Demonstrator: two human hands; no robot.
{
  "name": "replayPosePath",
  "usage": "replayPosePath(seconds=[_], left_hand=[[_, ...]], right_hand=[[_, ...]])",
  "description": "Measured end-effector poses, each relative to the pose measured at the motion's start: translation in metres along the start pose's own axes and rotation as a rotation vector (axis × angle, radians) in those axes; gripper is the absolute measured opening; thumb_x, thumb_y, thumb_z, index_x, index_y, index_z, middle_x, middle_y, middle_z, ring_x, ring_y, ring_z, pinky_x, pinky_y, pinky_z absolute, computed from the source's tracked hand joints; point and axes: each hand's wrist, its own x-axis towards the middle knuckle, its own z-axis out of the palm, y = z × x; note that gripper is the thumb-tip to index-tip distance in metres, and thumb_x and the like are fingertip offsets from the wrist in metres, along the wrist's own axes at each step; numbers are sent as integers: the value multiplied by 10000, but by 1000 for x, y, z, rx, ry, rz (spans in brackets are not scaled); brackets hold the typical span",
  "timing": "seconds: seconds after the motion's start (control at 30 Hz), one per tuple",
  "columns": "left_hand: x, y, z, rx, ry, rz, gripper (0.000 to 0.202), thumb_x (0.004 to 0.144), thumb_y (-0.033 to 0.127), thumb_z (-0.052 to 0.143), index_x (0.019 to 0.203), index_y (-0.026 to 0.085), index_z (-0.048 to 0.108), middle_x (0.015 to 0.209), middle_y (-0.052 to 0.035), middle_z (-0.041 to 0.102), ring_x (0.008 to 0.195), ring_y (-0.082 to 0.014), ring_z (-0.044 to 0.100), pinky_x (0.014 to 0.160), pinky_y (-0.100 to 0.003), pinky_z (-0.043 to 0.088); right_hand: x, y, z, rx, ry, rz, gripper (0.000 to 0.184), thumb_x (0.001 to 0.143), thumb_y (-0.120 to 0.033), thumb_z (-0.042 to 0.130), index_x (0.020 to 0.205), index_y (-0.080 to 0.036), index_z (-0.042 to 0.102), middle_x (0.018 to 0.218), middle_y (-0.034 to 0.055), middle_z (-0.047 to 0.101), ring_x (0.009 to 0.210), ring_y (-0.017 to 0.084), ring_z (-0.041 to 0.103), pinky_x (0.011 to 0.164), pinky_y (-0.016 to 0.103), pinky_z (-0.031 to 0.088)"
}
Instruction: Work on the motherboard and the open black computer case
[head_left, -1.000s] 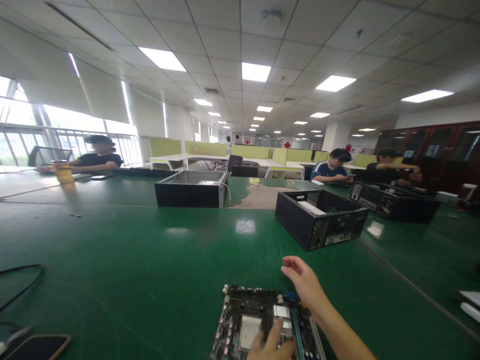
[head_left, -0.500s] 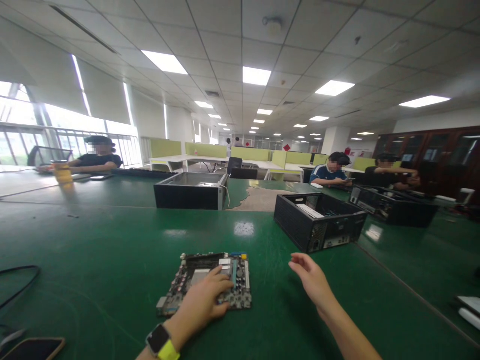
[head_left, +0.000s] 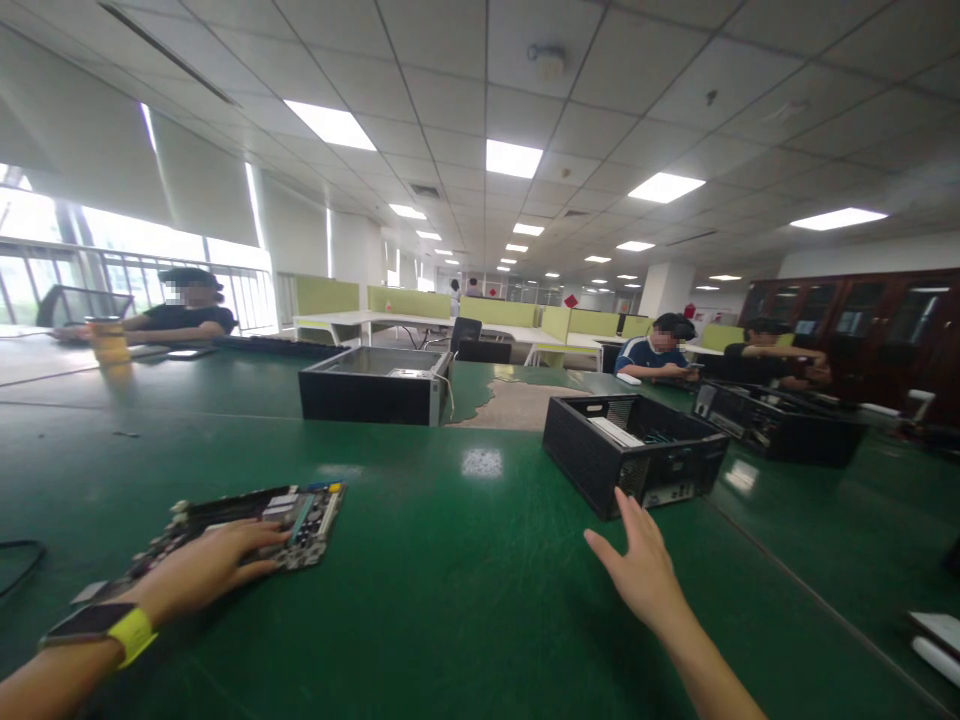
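Observation:
On the green tabletop at the left lies a motherboard [head_left: 311, 540] with slots and connectors along its far and right sides. My left hand [head_left: 206, 572], with a watch on the wrist, rests flat over its near part, fingers stretched out; the palm hides some of the board. My right hand [head_left: 637, 570] is open, thumb and fingers apart, in front of a black computer case [head_left: 581, 465] with an open top. Its fingertips overlap the near corner of the case in view; I cannot tell whether they touch.
Another open case [head_left: 367, 400] stands at the far middle, beside a worn patch [head_left: 517, 403] in the green surface. A further black case [head_left: 795, 435] is at the right. People sit across at left and right. A cable [head_left: 26, 570] lies at the left edge.
My left hand has slid the motherboard to the left across the table. My right hand has moved slightly forward towards the near case and its fingers have spread.

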Motion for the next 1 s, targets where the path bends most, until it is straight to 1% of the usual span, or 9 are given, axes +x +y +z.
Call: replayPosePath(seconds=[0.1,0.17,0.23,0.3,0.43,0.57,0.7,0.9,1.0], left_hand=[[-6,2,-4,63,-84,31,501,803,629,465,1149,334,676,1307,30,618,1235,-295,531,1085,-424,385],[-10,13,-5,55,-33,18,541,812,641,453,1199,318,651,1362,-21,573,1272,-302,495,1106,-436,356],[-16,26,-4,41,8,21,568,820,650,448,1223,297,637,1377,-57,555,1297,-308,463,1117,-454,328],[-22,40,-1,30,11,43,528,837,636,443,1207,318,644,1376,-49,554,1310,-303,446,1122,-458,313],[-33,65,2,-15,9,79,394,854,568,477,1110,355,690,1327,-14,592,1298,-287,454,1122,-460,314],[-38,100,-14,-38,-63,146,356,867,557,471,1067,368,699,1315,2,595,1305,-275,438,1124,-452,308],[-29,145,-32,-79,-95,270,354,897,537,441,1074,349,683,1282,0,601,1293,-242,434,1130,-406,289],[-1,216,-22,-165,-18,510,286,916,423,476,1080,284,663,1189,-41,623,1203,-230,480,1060,-403,354],[18,255,-21,-209,45,632,276,914,404,490,1076,253,656,1141,-51,635,1117,-225,528,992,-400,404]], right_hand=[[39,7,-6,-325,31,-32,874,787,-616,503,1486,-151,259,1538,168,264,1423,363,178,1098,518,249],[74,12,-13,-458,41,-26,890,793,-638,480,1480,-117,257,1535,195,252,1416,383,175,1092,525,240],[107,17,-21,-504,-13,8,915,788,-702,427,1474,-118,270,1522,190,285,1399,389,212,1082,552,232],[132,21,-28,-511,-93,62,965,764,-783,356,1471,-130,286,1512,176,317,1383,401,241,1071,596,212],[156,21,-33,-578,-172,65,1015,742,-840,282,1470,-133,305,1455,197,408,1366,413,281,1063,612,170],[163,12,-35,-655,-243,10,870,796,-778,292,1400,-169,442,1228,203,614,1180,389,522,1026,567,225],[158,5,-40,-668,-235,-2,730,825,-721,320,1318,-232,545,1180,182,645,1136,374,551,943,513,325],[123,-15,-48,-681,-175,-41,703,796,-736,362,1266,-275,608,1076,164,688,1074,371,584,870,487,384],[95,-32,-55,-636,-146,-117,732,823,-753,275,1204,-264,663,1032,156,706,1020,347,616,840,439,404]])
